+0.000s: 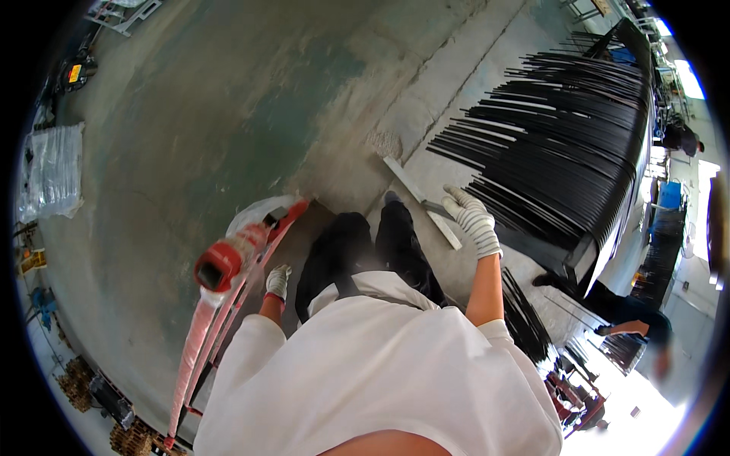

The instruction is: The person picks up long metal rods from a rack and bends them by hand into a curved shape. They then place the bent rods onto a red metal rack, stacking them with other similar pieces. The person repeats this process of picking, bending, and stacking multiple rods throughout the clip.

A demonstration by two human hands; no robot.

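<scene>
My left hand (278, 282), in a striped white work glove, hangs beside my leg with its fingers curled and nothing visible in them. Just left of it stands a red metal frame (199, 334) partly wrapped in clear film, with a dark square opening at its top. My right hand (474, 220), gloved alike, reaches forward with fingers stretched out over the end of a dark bar (437, 208). That bar meets a pale flat strip (442, 229) low near my foot. Beyond this hand lies a large stack of thin black rods (555, 144).
More black rods (525, 315) lie low at the right. Another person (627, 311) in dark clothes bends beside the stack. A film-wrapped bundle (52, 171) stands at far left, and brown stacked parts (76, 382) lie at lower left. Concrete floor (205, 106) stretches ahead.
</scene>
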